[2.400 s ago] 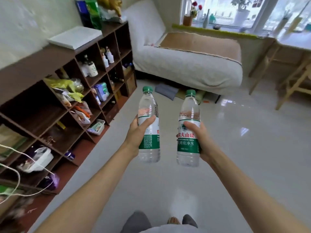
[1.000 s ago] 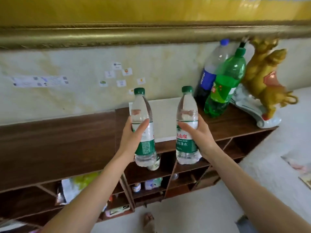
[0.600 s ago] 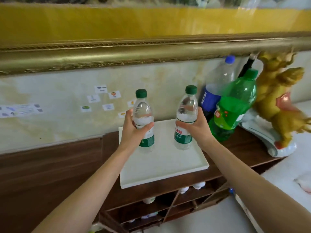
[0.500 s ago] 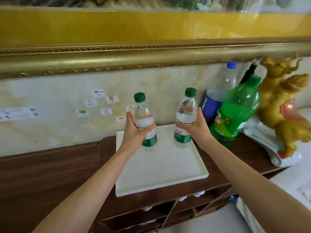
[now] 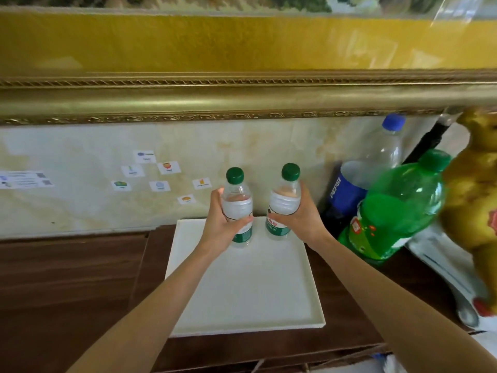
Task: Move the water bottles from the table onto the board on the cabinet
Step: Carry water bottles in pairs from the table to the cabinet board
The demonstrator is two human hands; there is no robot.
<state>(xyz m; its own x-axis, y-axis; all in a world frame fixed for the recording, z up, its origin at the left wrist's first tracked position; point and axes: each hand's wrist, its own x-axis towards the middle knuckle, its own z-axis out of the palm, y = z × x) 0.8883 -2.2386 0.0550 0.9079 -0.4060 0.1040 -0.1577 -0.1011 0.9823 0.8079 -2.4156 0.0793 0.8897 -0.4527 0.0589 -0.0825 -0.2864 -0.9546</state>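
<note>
On the flat white board (image 5: 242, 292), each hand grips a ribbed clear plastic bottle: left hand (image 5: 220, 227), right hand (image 5: 298, 222).

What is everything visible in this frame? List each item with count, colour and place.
clear plastic water bottles with green caps: 2, far end of board, one per hand
white rectangular board: 1, on cabinet
dark brown wooden cabinet: 1, against wall
clear Pepsi bottle with blue cap: 1, right of board
green plastic soda bottle: 1, in front of Pepsi bottle
golden animal figurine: 1, far right
gold picture frame: 1, on wall
small picture stickers: several, on wall
left hand: grips left bottle
right hand: grips right bottle
</note>
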